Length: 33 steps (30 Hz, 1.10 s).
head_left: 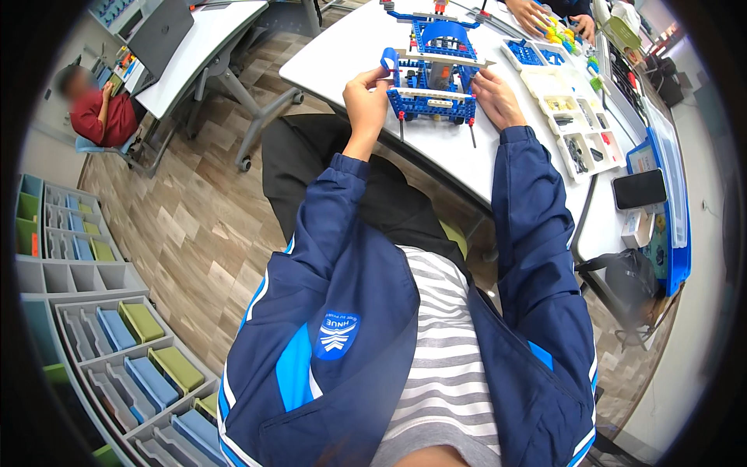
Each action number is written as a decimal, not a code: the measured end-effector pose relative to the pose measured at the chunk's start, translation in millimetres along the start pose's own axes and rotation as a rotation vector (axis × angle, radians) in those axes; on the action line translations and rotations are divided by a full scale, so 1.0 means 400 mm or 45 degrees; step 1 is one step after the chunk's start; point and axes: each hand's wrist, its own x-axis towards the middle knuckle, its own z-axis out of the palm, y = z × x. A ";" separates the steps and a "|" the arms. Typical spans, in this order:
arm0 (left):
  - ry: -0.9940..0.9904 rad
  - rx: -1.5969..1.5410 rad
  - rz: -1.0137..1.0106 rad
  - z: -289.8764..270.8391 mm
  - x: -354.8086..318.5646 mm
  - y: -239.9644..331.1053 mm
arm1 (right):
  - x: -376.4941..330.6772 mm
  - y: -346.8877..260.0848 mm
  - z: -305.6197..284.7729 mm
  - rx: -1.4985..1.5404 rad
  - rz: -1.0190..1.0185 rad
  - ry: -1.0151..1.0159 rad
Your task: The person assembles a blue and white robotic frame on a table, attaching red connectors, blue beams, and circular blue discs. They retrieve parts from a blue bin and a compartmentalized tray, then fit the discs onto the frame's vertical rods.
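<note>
A blue and white building-brick model (432,103) with a grey part in its middle stands on the white table (334,66) in front of me. My left hand (366,107) grips its left side, fingers closed by a curved blue piece (390,58). On the opposite side, my right hand (498,98) has its thumb and fingers closed on the model's right edge; the fingertips are partly hidden. A curved blue panel (447,33) tops the far part of the model. Thin dark rods with red connectors point toward me from its near corners.
Right of the model lies a white sorting tray (554,84) with small parts. Beyond it, another person's hands (531,15) are near colourful bricks. A phone (640,189) lies farther right. At the left, someone in red sits by a laptop (159,35); storage drawers (117,327) stand lower left.
</note>
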 end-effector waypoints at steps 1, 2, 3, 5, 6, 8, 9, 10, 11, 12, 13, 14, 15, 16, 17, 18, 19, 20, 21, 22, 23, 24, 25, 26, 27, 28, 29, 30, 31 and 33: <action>-0.034 0.096 -0.035 -0.003 -0.003 -0.001 | 0.000 -0.001 0.001 0.008 0.000 0.000; -0.043 0.139 0.004 -0.004 -0.004 -0.003 | -0.001 -0.001 0.002 0.000 0.001 -0.005; -0.051 0.182 0.044 -0.004 -0.005 -0.005 | -0.003 -0.002 0.003 -0.010 0.002 -0.011; -0.067 0.212 0.054 -0.006 -0.006 -0.006 | -0.006 -0.004 0.007 -0.030 0.004 -0.007; -0.065 0.226 0.062 -0.007 -0.006 -0.005 | -0.008 -0.005 0.008 -0.041 0.004 0.002; -0.063 0.246 0.064 -0.006 -0.006 0.001 | -0.008 -0.007 0.010 -0.056 0.003 0.004; -0.049 0.234 0.054 -0.006 -0.005 0.006 | -0.008 -0.007 0.011 -0.060 0.002 -0.003; -0.037 0.216 0.030 -0.005 -0.004 0.012 | -0.007 -0.007 0.011 -0.063 0.005 0.020; -0.027 0.194 -0.017 -0.005 -0.002 0.019 | -0.006 -0.006 0.010 -0.068 -0.002 -0.008; -0.027 0.199 -0.043 -0.005 0.002 0.025 | -0.005 -0.005 0.009 -0.071 -0.006 -0.006; -0.030 0.200 -0.092 -0.005 0.006 0.030 | -0.005 -0.005 0.007 -0.074 -0.004 0.020; -0.030 0.178 -0.122 -0.006 0.011 0.034 | -0.006 -0.006 0.004 -0.023 -0.010 -0.024; 0.004 0.172 -0.137 -0.007 0.018 0.036 | -0.007 -0.008 0.000 0.029 -0.011 -0.045; 0.040 0.142 -0.135 -0.010 0.027 0.036 | -0.009 -0.011 -0.005 0.077 -0.018 -0.087; 0.072 0.093 -0.097 -0.013 0.038 0.035 | -0.012 -0.015 -0.011 0.143 0.015 -0.087; 0.108 0.168 -0.010 -0.020 0.049 0.033 | -0.017 -0.021 -0.018 0.206 0.041 -0.110; 0.139 0.223 0.111 -0.030 0.061 0.031 | -0.020 -0.028 -0.024 0.264 0.069 -0.076; 0.162 0.299 0.146 -0.041 0.070 0.030 | -0.022 -0.037 -0.031 0.342 0.070 -0.159; 0.160 0.360 0.247 -0.052 0.077 0.029 | -0.024 -0.045 -0.037 0.414 0.076 -0.186; 0.153 0.321 0.326 -0.060 0.081 0.028 | -0.025 -0.053 -0.043 0.484 0.077 -0.171; 0.137 0.291 0.321 -0.067 0.085 0.029 | -0.025 -0.061 -0.047 0.500 0.063 -0.125; 0.124 0.257 0.326 -0.071 0.086 0.030 | -0.024 -0.071 -0.052 0.475 0.045 -0.125; 0.072 0.115 0.224 -0.072 0.085 0.032 | -0.023 -0.083 -0.056 0.449 0.031 -0.126; 0.074 0.031 0.160 -0.069 0.083 0.033 | -0.020 -0.094 -0.058 0.415 0.018 -0.083; 0.081 -0.059 0.117 -0.063 0.078 0.033 | -0.020 -0.109 -0.060 0.318 0.001 -0.038; 0.091 -0.149 0.073 -0.056 0.074 0.034 | -0.021 -0.126 -0.060 0.251 0.014 -0.043; 0.060 -0.206 -0.011 -0.050 0.073 0.035 | -0.024 -0.142 -0.059 0.158 -0.044 -0.014; -0.057 -0.114 -0.026 -0.047 0.071 0.036 | -0.031 -0.159 -0.055 0.062 -0.100 0.041; -0.168 -0.024 -0.043 -0.046 0.069 0.037 | -0.038 -0.179 -0.047 0.009 -0.142 0.114; -0.312 0.030 -0.149 -0.039 0.060 0.040 | -0.059 -0.214 -0.019 -0.138 -0.266 0.215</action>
